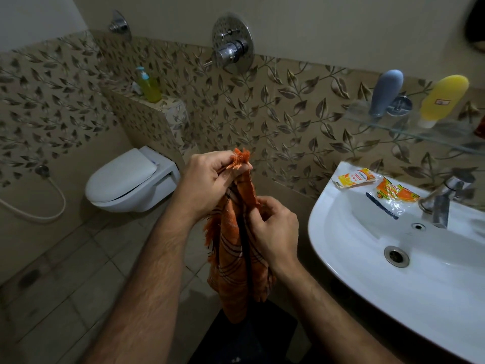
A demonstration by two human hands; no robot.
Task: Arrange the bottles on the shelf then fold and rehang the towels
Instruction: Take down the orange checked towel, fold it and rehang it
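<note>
Beside the sink, my left hand and right hand pinch the orange towel; loose bunching risks a crooked fold.

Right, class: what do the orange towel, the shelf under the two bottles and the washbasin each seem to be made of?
Orange towel: thin woven cloth, probably cotton; frayed fringe and a dark check show.
Shelf: clear glass; the wall tiles show through it.
Washbasin: glossy white ceramic, judging by its sheen, though the look alone leaves that open.
</note>
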